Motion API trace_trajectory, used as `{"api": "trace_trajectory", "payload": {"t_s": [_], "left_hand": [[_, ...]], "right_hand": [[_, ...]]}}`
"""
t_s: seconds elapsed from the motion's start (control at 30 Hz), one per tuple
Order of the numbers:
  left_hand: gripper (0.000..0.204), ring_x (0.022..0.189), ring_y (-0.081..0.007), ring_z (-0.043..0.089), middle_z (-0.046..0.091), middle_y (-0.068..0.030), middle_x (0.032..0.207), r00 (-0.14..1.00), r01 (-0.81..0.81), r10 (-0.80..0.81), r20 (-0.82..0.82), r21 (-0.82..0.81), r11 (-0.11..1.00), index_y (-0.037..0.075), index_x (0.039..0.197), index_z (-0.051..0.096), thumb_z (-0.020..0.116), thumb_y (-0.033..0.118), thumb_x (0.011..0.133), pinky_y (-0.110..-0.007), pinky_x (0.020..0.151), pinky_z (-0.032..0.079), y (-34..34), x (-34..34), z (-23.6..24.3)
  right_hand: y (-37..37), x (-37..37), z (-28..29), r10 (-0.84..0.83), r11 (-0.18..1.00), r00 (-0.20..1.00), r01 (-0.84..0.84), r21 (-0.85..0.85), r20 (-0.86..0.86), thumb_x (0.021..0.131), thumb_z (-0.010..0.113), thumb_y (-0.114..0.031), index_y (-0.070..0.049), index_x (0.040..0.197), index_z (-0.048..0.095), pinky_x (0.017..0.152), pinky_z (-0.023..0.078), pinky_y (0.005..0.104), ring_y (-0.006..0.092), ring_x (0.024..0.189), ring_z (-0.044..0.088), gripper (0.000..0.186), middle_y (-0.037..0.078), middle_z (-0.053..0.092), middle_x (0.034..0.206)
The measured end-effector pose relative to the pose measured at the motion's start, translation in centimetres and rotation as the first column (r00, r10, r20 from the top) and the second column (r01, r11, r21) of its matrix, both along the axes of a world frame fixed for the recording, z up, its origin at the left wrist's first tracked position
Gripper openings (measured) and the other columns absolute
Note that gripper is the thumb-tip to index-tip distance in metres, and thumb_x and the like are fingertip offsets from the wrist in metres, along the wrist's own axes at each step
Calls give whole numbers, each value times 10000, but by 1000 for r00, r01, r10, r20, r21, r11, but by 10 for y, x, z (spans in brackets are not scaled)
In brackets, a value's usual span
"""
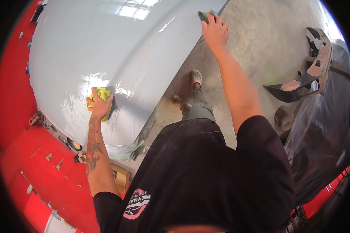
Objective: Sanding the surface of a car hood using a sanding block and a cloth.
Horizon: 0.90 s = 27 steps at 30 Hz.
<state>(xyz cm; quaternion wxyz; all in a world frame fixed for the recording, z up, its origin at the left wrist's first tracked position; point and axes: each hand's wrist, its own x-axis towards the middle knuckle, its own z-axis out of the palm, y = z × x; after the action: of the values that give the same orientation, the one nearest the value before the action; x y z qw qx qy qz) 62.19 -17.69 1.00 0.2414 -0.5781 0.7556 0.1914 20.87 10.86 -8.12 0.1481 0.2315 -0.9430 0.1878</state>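
On the smooth, wet panel (pixel 144 77), gripping crumpled yellow cloth (pixel 104 93) in half-spread left hand (pixel 100 105); far right, gripping dark pad (pixel 203 16) in curled right hand (pixel 216 33).

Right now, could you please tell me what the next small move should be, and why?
I would probably sweep the left hand and its yellow-green cloth over the surface just beside it, because the light grey panel looks wet and streaked there; the right hand holds a dark pad at the panel's edge.
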Motion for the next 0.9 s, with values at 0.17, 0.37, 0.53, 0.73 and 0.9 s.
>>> {"api": "trace_trajectory", "payload": {"t_s": [0.17, 0.37, 0.53, 0.73, 0.9], "left_hand": [[1156, 1422, -651, -54, -184, -341, 1583, 999, 45, -45, -4, -67, 997, 315, 1589, -102, 706, 604, 814, -678, 1159, 120, -8, 19, -18], [1144, 1435, -630, -59, -184, -344, 1582, 999, -46, 46, -1, -10, 999, 305, 1594, -82, 718, 564, 818, -653, 1171, 104, 3, 10, 0], [1146, 1449, -606, -64, -182, -355, 1576, 1000, -25, 25, -16, -3, 1000, 276, 1597, -73, 728, 537, 821, -641, 1177, 79, 0, 5, -4], [1146, 1436, -621, -21, -176, -311, 1594, 999, -47, 46, -21, -47, 998, 319, 1594, -62, 758, 498, 812, -657, 1161, 143, 2, 20, -8], [1142, 1442, -607, -10, -151, -316, 1597, 999, -48, 47, -16, -59, 997, 317, 1595, -54, 766, 469, 816, -646, 1166, 149, 4, 22, -4]], "right_hand": [[-9, 121, 15, 134, 989, 990, -136, 56, 39, 849, 702, -265, -222, 1327, 587, 923, 429, 499, 360, 1095, 503, 494, 92, 515, 1363], [6, 116, 30, 290, 946, 946, -306, 106, 142, 886, 667, -304, -242, 1366, 564, 887, 468, 468, 347, 1066, 524, 495, 78, 507, 1390], [10, -87, -8, -30, 997, 991, 39, -66, 134, 921, 640, -287, -209, 1323, 587, 922, 455, 535, 376, 1042, 570, 413, 100, 542, 1371], [9, 62, 17, 135, 991, 969, -135, -15, 207, 853, 679, -314, -237, 1331, 590, 874, 448, 483, 341, 1079, 568, 493, 70, 526, 1396], [5, -8, 12, 117, 992, 981, -123, 28, 155, 879, 646, -313, -221, 1308, 602, 879, 454, 502, 351, 1087, 567, 441, 84, 536, 1374]]}}
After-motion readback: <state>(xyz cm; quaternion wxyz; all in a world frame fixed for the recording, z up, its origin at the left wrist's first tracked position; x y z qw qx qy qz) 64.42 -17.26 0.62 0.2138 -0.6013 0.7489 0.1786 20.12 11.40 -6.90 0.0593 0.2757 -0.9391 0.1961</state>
